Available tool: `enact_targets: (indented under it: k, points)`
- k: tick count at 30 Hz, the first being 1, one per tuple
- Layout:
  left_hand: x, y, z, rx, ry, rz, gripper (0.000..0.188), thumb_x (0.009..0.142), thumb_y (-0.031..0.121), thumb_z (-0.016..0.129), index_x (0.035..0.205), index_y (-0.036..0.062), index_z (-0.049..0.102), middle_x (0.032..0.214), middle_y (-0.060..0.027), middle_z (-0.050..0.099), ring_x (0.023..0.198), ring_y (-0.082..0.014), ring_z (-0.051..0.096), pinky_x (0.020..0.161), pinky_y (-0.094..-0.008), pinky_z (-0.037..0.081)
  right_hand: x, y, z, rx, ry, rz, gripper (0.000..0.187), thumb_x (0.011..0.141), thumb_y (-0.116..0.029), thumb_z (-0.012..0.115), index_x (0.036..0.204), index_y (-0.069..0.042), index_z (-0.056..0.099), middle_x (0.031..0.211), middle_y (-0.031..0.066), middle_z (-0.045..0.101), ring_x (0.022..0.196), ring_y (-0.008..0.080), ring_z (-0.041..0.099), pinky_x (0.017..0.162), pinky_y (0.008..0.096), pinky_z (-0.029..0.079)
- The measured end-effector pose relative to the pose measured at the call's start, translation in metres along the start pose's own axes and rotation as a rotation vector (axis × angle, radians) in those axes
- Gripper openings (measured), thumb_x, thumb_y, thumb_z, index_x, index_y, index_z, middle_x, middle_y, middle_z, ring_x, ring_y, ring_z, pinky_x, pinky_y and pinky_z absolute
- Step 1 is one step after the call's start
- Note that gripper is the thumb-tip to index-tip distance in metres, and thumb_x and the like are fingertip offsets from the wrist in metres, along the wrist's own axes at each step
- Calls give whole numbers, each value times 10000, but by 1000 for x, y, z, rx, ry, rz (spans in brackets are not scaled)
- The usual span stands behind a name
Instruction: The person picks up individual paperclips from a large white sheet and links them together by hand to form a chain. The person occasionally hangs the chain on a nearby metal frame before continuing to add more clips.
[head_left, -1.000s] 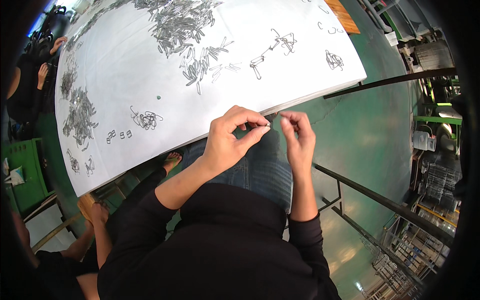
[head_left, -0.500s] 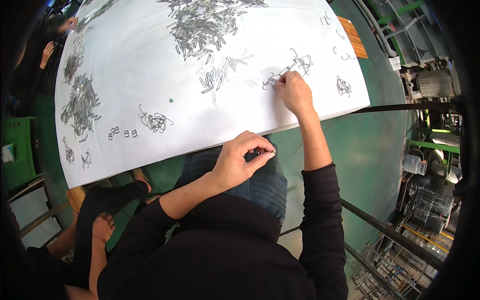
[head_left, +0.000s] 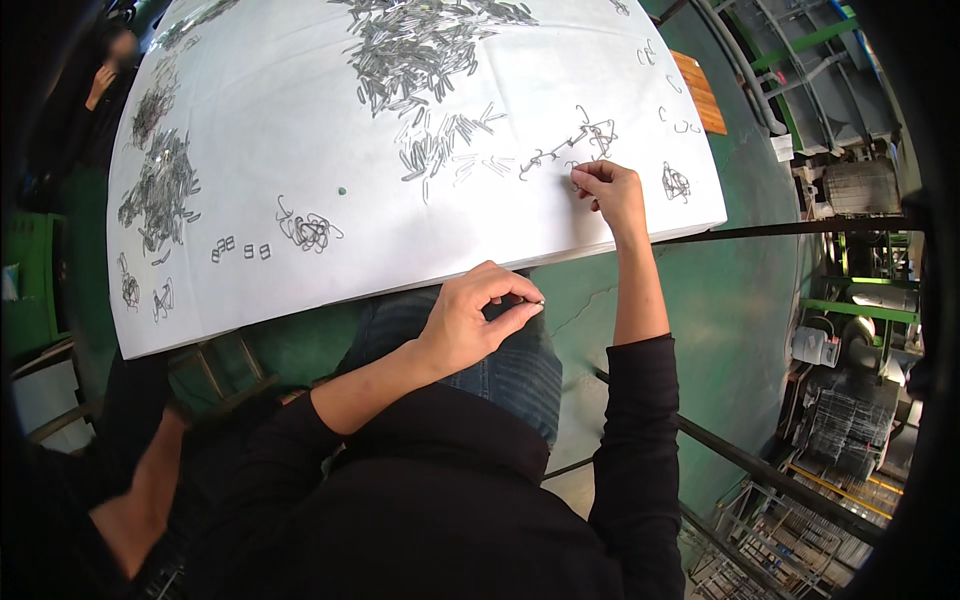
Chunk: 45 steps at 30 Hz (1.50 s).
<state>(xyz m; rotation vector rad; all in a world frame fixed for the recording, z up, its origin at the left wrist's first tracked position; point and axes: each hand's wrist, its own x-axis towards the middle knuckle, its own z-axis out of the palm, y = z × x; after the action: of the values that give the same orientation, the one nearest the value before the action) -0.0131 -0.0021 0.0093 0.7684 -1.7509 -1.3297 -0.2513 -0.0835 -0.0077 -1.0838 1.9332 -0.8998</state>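
Note:
My left hand (head_left: 480,312) is at the table's near edge, above my lap. Thumb and forefinger are pinched on something small, mostly hidden, with just a pale tip showing. Over the table's right part, my right hand (head_left: 612,195) has its thumb and forefinger closed on a small bent wire hook (head_left: 571,165). Just beyond it, several wire hooks lie in a slanting row (head_left: 545,157), leading to a tangle of bent wire pieces (head_left: 600,135). Left of these is a loose scatter of narrow metal loops (head_left: 440,145).
The white-covered table (head_left: 260,120) bears a large heap of metal loops (head_left: 410,60) and another heap at left (head_left: 160,195). Wire tangles (head_left: 308,232) and a small green bit (head_left: 342,191) lie nearer. Another person's arm (head_left: 140,500) is at lower left; metal rails (head_left: 770,228) stand right.
My right hand has drawn back from the row of hooks, toward me and slightly right, with a wire hook at its fingertips. My left hand keeps its pinch. The person at lower left has shifted.

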Motion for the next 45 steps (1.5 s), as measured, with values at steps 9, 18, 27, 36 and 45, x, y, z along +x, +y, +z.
enact_targets:
  k: [9, 18, 27, 36, 45]
  points:
    - [-2, 2, 6, 23, 22, 8, 119, 770, 8, 692, 871, 62, 660, 836, -10, 680, 738, -122, 589, 622, -258, 437, 10, 18, -4, -66, 89, -137, 154, 777, -155, 697, 826, -10, 679, 729, 36, 629, 632, 109, 532, 582, 247, 430]
    - [-4, 1, 8, 13, 66, 8, 94, 761, 44, 702, 845, 70, 669, 803, -8, 669, 691, -134, 559, 589, -252, 439, 16, 6, 21, -692, 59, -276, 184, 784, -204, 673, 862, -37, 676, 908, 98, 640, 816, 252, 623, 726, 365, 485]
    - [-4, -2, 7, 33, 61, 8, 98, 765, 37, 697, 855, 63, 667, 816, -12, 672, 703, -133, 575, 599, -252, 442, 18, 12, 1, 373, -265, 139, 171, 896, -174, 592, 893, -3, 598, 834, 28, 588, 665, 91, 515, 583, 229, 414]
    - [0, -2, 11, 34, 63, 16, 136, 762, 5, 697, 885, 52, 661, 829, -35, 669, 687, -128, 579, 616, -251, 450, -77, -7, -1, 663, -169, 98, 130, 912, -126, 569, 935, 1, 575, 858, 46, 592, 689, 80, 538, 549, 199, 409]
    - [5, 0, 14, 3, 75, 29, 225, 762, -24, 686, 974, 31, 635, 845, -50, 659, 711, -109, 591, 645, -233, 462, -181, -11, 19, 774, 52, -88, 35, 861, -43, 622, 880, -16, 612, 976, 26, 549, 812, 85, 512, 641, 209, 420]
